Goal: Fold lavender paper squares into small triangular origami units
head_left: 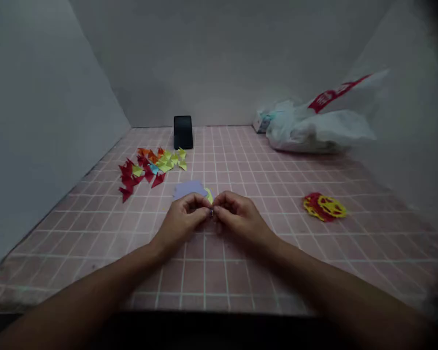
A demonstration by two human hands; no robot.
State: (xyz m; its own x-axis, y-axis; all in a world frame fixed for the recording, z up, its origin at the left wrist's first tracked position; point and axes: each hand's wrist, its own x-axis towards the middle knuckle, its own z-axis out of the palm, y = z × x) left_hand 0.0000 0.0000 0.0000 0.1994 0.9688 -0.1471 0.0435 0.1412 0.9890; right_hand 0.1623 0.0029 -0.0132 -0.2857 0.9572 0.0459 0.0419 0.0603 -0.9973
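Observation:
My left hand [184, 214] and my right hand [241, 214] meet fingertip to fingertip over the middle of the table. Both are closed in a pinch. Between the fingertips shows a tiny pale bit [211, 212], too small and dim to name. Just beyond my left hand lies a purple sheet of paper [189, 188], partly hidden by the fingers. A yellow-green piece [209, 195], perhaps paper, sits at its right edge, mostly covered by my hands.
Several small folded paper pieces [127, 178] in red, orange, yellow and blue are scattered at left. Behind them a black phone [183, 132] leans upright. Red and yellow openwork discs [324, 207] lie at right. A white plastic bag [314, 131] and small box [262, 121] stand at back right.

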